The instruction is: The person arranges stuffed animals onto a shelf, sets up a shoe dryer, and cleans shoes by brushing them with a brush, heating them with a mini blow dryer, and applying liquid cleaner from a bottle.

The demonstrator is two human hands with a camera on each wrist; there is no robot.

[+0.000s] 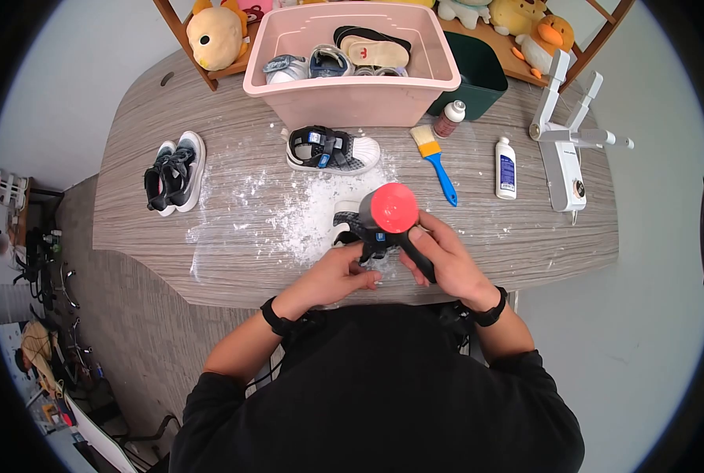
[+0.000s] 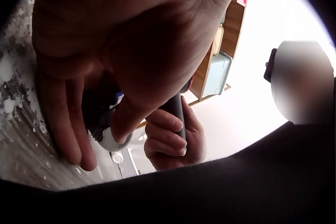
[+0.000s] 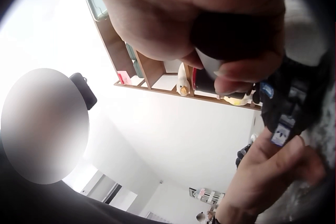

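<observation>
A small black-and-white strapped shoe [image 1: 345, 224] sits near the front edge of the table, in white powder. My left hand [image 1: 330, 276] grips its near side, with fingers on one side and the thumb on the other in the left wrist view. In my right hand [image 1: 453, 264] is a hair dryer [image 1: 394, 208], held by its black handle over the shoe, its round red end facing up. The dryer covers much of the shoe in the head view. Beyond it lies a matching shoe [image 1: 332, 151], blue tags on its straps.
Behind stand a pink bin [image 1: 352, 106] of shoes and a dark green bin [image 1: 478, 94]. Rightward are a blue-handled brush [image 1: 440, 169], a brown bottle [image 1: 449, 120], a white bottle [image 1: 505, 169] and a white rack device [image 1: 563, 165]. Dark sneakers [image 1: 180, 173] stand left.
</observation>
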